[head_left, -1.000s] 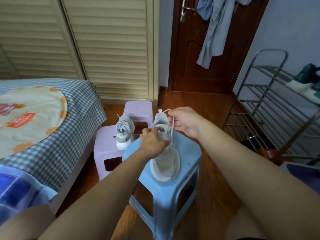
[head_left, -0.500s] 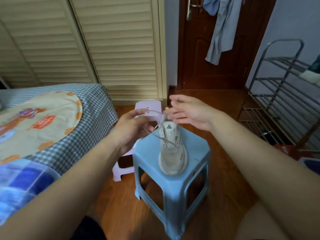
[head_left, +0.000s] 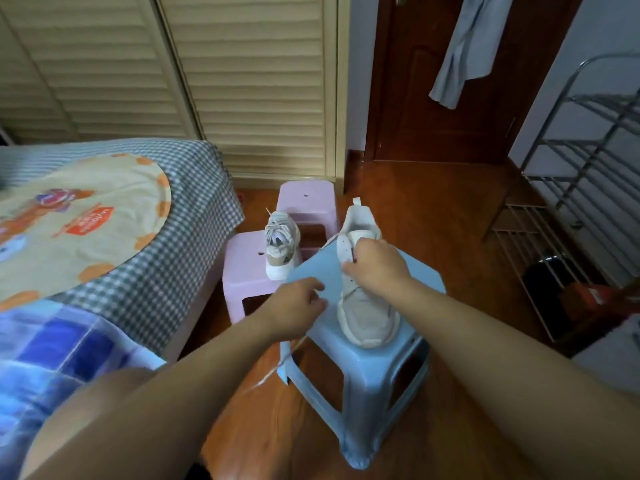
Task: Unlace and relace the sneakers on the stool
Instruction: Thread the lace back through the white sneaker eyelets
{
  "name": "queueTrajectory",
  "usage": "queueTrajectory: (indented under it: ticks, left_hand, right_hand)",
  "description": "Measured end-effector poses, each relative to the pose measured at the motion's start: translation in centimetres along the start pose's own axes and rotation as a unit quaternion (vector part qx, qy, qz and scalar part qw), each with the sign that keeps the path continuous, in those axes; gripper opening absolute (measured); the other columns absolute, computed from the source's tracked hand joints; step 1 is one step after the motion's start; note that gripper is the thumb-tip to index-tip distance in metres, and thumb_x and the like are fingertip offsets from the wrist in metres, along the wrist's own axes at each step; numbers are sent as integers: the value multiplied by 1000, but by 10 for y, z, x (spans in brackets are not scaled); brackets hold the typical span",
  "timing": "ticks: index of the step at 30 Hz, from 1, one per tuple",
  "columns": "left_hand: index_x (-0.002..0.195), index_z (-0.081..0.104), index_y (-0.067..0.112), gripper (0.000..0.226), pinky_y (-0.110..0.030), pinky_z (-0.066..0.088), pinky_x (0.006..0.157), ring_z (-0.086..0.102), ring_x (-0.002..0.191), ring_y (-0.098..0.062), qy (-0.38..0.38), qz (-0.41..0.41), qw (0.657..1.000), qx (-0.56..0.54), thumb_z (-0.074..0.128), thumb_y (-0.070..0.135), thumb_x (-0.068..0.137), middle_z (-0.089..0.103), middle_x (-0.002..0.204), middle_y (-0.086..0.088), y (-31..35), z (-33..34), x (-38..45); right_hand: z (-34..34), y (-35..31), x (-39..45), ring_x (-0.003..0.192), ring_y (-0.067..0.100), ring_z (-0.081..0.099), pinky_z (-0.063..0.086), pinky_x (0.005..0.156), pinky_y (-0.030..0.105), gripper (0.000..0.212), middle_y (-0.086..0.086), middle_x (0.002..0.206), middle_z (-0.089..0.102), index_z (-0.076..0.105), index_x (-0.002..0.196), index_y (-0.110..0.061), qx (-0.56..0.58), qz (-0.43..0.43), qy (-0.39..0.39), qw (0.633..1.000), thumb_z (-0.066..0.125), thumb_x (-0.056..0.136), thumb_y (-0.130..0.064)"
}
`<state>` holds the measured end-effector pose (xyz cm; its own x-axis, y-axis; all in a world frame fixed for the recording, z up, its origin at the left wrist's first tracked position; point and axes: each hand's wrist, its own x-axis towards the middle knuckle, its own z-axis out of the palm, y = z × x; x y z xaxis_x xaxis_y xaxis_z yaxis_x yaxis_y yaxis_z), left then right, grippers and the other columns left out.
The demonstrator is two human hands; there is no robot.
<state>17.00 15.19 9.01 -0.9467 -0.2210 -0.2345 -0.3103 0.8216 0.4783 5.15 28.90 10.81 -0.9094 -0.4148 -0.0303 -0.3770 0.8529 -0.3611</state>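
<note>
— Where is the sneaker (head_left: 363,306) sitting?

— On the blue stool (head_left: 377,368), toe toward me. My right hand (head_left: 377,268) is gripping its tongue so it isn't sliding.

— And the left hand (head_left: 298,306)?

— It's pinching the lace (head_left: 277,365), which is trailing off the stool edge, drawing it out. The laced sneaker (head_left: 281,244) is waiting on the pink stool (head_left: 242,271).

Pink stools (head_left: 242,271) crowd the blue stool's (head_left: 311,268) left; right floor (head_left: 467,244) seems open
</note>
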Motion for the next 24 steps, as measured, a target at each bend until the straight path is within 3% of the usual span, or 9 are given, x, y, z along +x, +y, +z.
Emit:
queueTrajectory:
  ticks: [6, 10, 12, 14, 17, 18, 20, 22, 24]
  left_hand:
    - [115, 39, 20, 44, -41, 46, 81, 60, 102, -27, 34, 58, 994, -82, 69, 40, 90, 58, 111, -5, 36, 40, 23]
    - [108, 31, 25, 54, -46, 50, 85, 60, 101, -29, -5, 2, 998, -69, 75, 44, 83, 54, 112, -4, 43, 44, 32]
    - [113, 31, 23, 62, -49, 50, 89, 57, 104, -32, 16, -5, 999, -41, 78, 46, 79, 45, 115, -4, 44, 44, 34]
    - [127, 28, 25, 75, -49, 52, 88, 54, 107, -32, 56, 27, 998, -7, 78, 48, 76, 36, 121, -3, 45, 43, 34]
    - [151, 9, 43, 94, -45, 53, 90, 47, 121, -29, 52, 85, 993, 59, 72, 52, 82, 25, 140, -4, 41, 44, 36]
    - [152, 6, 47, 94, -46, 52, 93, 43, 126, -30, 42, 86, 993, 73, 70, 54, 84, 23, 144, -5, 39, 42, 37]
    - [153, 8, 49, 92, -49, 49, 98, 40, 130, -32, 34, 79, 992, 90, 69, 56, 84, 24, 146, -7, 35, 36, 38]
    - [152, 12, 48, 90, -49, 49, 97, 41, 129, -32, 31, 71, 991, 113, 69, 58, 83, 28, 143, -8, 31, 28, 38]
    - [152, 15, 47, 88, -50, 48, 99, 40, 130, -32, 26, 68, 990, 118, 70, 55, 84, 27, 144, -8, 28, 23, 36]
  right_hand:
    - [-6, 3, 18, 101, 30, 65, 49, 78, 30, 33, 11, 107, 68, 69, 106, -10, 71, 104, -58, 990, 73, 86, -35]
    - [-34, 13, 8, 73, 21, 61, 49, 67, 30, 11, 10, 80, 65, 69, 89, -6, 238, 140, -149, 949, 71, 83, -15]
    - [-52, 20, 1, 77, 22, 60, 48, 75, 35, 10, 9, 75, 63, 63, 77, -10, 432, 146, -158, 876, 62, 87, -10]
    - [-79, 35, 1, 68, 18, 60, 49, 81, 34, 21, 5, 68, 59, 57, 74, -12, 653, 142, -169, 725, 52, 94, -10]
    - [-121, 78, 10, 43, 6, 31, 37, 56, 20, 22, -6, 54, 34, 54, 78, -14, 799, 146, -35, 583, 50, 100, -14]
    - [-128, 98, 14, 44, 5, 27, 31, 50, 18, 17, -7, 56, 33, 58, 87, -12, 788, 169, 45, 590, 52, 101, -17]
    - [-128, 142, 16, 48, 7, 33, 30, 44, 21, 18, -4, 65, 43, 64, 109, -8, 663, 266, 196, 672, 51, 103, -18]
    - [-114, 183, 10, 57, 14, 43, 35, 45, 27, 27, 2, 80, 54, 62, 124, -8, 491, 373, 244, 749, 46, 104, -16]
    - [-102, 203, 2, 63, 19, 49, 39, 49, 30, 32, 5, 86, 56, 62, 128, -7, 428, 413, 236, 769, 41, 105, -15]
